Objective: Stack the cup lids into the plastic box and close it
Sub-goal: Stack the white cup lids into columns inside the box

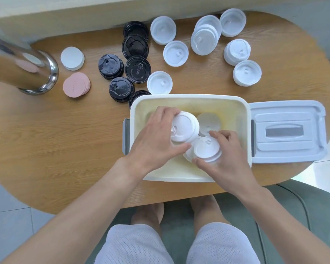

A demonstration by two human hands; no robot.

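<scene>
The open white plastic box (189,99) stands on the oval wooden table, near its front edge. Inside it, my left hand (156,140) grips a stack of white cup lids (185,127), and my right hand (227,159) grips another white lid stack (206,149) beside it. A further white lid (210,123) lies on the box floor behind them. The box's pale blue cover (286,132) lies flat to the right of the box. Several white lids (175,53) and black lids (137,69) are scattered on the table behind the box.
A shiny metal cylinder (25,67) stands at the far left. Next to it sit a white disc stack (72,58) and a pink disc stack (76,87). A pale ledge runs along the back. My knees and a green seat show below the table edge.
</scene>
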